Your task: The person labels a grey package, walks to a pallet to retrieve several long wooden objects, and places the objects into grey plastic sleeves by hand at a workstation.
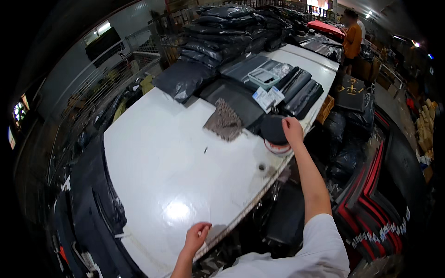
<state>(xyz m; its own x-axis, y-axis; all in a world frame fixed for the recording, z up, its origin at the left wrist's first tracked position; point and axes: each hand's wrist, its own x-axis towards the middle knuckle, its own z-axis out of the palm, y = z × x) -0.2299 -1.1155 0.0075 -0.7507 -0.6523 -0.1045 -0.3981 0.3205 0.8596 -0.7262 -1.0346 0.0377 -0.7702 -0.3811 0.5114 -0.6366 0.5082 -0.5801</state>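
Observation:
My right hand [293, 131] reaches to the right edge of the white table [157, 153], its fingers closed on the rim of a round black disc [273, 129]. The disc lies over a round white tub with red marks [278, 148]. My left hand [197, 236] is over the near table edge, fingers curled together; what they hold, if anything, is hidden. A grey-brown shaggy cloth [224, 121] lies left of the tub. Behind the tub are white-and-blue printed cards [268, 98] and a pale green rectangular frame [263, 78].
Black plastic-wrapped packages [218, 37] are piled at the table's far end, with rolled black bundles [302, 95] nearer. Black mats [88, 204] hang along the left side. Red-edged dark mats [371, 199] are stacked at right. A person in orange [353, 39] stands far off.

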